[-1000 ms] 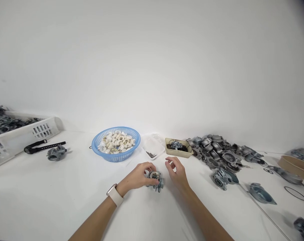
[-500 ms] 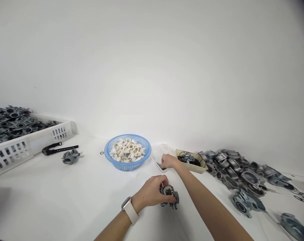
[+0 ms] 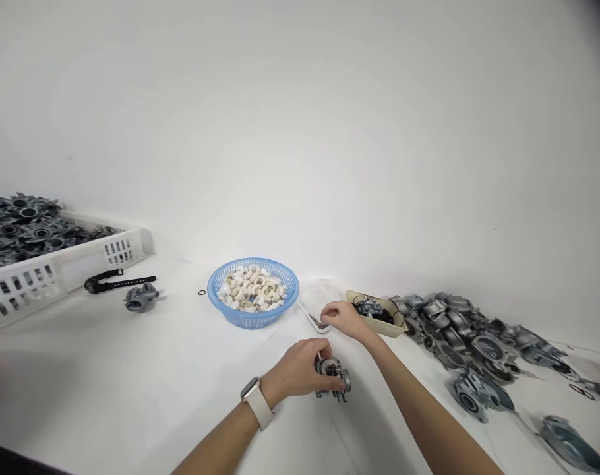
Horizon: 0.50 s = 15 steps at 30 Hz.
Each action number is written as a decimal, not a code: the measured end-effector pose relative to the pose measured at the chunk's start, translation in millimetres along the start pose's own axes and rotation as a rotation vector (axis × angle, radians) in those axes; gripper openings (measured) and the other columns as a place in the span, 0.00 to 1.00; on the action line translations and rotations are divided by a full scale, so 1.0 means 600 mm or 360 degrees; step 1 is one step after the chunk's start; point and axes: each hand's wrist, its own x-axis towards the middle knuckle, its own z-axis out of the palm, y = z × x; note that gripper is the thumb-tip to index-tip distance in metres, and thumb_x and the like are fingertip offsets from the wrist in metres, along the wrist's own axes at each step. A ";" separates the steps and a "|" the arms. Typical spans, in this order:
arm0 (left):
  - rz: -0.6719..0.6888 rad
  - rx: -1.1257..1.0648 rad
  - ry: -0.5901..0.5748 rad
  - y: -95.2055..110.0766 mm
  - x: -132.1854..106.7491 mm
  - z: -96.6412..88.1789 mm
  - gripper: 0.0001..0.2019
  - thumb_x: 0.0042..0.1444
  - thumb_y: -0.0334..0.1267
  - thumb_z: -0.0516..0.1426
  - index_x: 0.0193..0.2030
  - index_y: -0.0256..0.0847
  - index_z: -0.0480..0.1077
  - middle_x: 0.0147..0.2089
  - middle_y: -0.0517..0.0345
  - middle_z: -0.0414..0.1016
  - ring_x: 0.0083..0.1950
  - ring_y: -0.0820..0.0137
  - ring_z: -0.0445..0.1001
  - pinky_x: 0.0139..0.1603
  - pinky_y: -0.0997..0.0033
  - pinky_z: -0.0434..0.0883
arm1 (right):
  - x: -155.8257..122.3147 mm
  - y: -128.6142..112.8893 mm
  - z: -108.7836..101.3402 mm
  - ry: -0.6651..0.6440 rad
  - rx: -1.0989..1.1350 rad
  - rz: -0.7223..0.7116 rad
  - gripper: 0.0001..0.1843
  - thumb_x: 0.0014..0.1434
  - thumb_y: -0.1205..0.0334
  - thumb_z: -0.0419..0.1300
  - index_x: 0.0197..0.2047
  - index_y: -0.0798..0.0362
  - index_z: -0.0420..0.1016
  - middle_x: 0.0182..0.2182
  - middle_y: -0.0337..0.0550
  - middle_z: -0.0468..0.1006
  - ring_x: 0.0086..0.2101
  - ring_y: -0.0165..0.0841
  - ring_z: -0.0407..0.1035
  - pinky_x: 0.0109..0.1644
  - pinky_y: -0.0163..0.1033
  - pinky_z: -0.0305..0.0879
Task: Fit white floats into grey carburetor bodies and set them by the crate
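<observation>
My left hand (image 3: 300, 369), wearing a watch with a pale strap, is wrapped round a grey metal carburetor body (image 3: 335, 379) on the white table. The carburetor's open hollow side faces up, with small brass-coloured parts inside. Beyond it, my right hand (image 3: 343, 316) hovers at the near end of a small white tray (image 3: 307, 315). Thin brownish metal pins (image 3: 318, 322) lie in that tray under my fingertips. My right thumb and fingers are pinched together; whatever is between them is too small to make out.
A blue basket (image 3: 253, 321) of white ring-shaped parts stands left of the tray. On the right are a cream bin (image 3: 379, 326) and a pile of metal covers (image 3: 458, 330). Far left sit a white crate (image 3: 72, 270), a black wristwatch (image 3: 97, 284) and another carburetor (image 3: 140, 298).
My right hand has lifted slightly off the tray, uncovering more pins. My left hand keeps its hold on the carburetor. A dark object has come into view at the left edge.
</observation>
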 end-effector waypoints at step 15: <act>-0.0027 0.0028 0.0013 0.021 -0.004 0.008 0.15 0.52 0.47 0.64 0.34 0.43 0.64 0.33 0.65 0.67 0.31 0.73 0.63 0.29 0.74 0.57 | -0.188 0.007 0.057 0.0356 0.1463 0.0193 0.18 0.49 0.51 0.72 0.38 0.55 0.80 0.32 0.47 0.83 0.35 0.39 0.76 0.42 0.41 0.69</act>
